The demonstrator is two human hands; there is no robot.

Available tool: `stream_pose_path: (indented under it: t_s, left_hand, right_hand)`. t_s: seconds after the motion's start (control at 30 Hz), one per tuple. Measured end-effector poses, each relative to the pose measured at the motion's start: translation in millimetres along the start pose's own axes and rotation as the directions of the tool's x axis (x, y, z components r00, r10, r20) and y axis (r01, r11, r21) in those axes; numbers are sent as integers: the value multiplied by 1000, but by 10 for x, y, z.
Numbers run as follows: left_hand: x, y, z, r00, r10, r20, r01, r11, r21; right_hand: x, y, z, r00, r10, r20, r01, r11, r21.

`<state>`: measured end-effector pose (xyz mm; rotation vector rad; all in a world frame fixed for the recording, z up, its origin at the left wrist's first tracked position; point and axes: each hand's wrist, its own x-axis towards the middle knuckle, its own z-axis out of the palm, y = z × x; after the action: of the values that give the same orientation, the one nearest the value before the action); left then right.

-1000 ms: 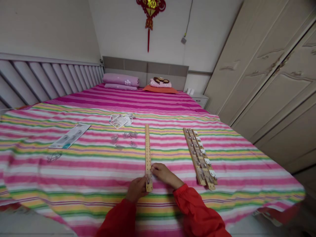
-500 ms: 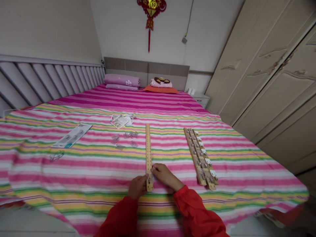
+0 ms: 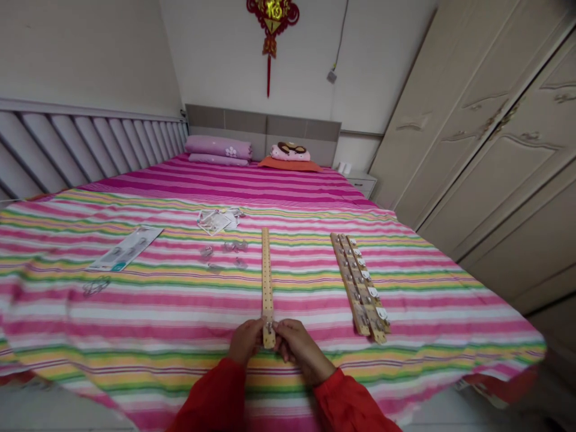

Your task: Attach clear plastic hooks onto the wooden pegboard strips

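A long, narrow wooden strip (image 3: 267,270) with rows of small holes lies lengthwise before me on the striped cloth. Near its close end sits a small clear-and-metal hook (image 3: 269,326). My left hand (image 3: 246,340) grips the strip's left edge there, fingers closed. On the opposite edge, beside the hook, my right hand (image 3: 296,345) has its thumb and fingertips closed against the strip. Several small clear-backed hooks (image 3: 236,246) are spread to the left of the strip.
At right lie wooden strips (image 3: 360,282) fitted with hooks and white pieces. Farther left are a clear hook package (image 3: 128,249) and a wire-like bundle (image 3: 96,286). Crumpled clear packaging (image 3: 219,220) is beyond the loose hooks. The striped cloth (image 3: 180,360) covers the bed.
My right hand has come down along the strip's right edge, closer to its near end, level with the hook. My left hand stays at the left edge. The view has shifted slightly.
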<state>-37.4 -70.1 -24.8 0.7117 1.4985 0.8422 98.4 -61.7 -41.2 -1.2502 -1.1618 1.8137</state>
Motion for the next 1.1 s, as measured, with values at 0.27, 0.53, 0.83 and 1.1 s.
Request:
stream_pose_path:
  t_s: [0.27,0.53,0.83,1.1]
  left_hand:
    - [17,44,-40,990,140,-25,-137,986,98]
    - [294,9,30,997,6,73,3,992,-123]
    - [278,36,-70,998,19,65,-18,1000,-22]
    - [496,576,-959,838,523,-156,-454,826,334]
  right_hand:
    - [-36,-12,5,1000,0,-8,1,989,145]
    - [-28,14,72,998,-29,-56,40,976,212]
    - [23,137,114,995,-50,-84,75,944,322]
    - [-101,207,21,998,-58,-24,62,978,201]
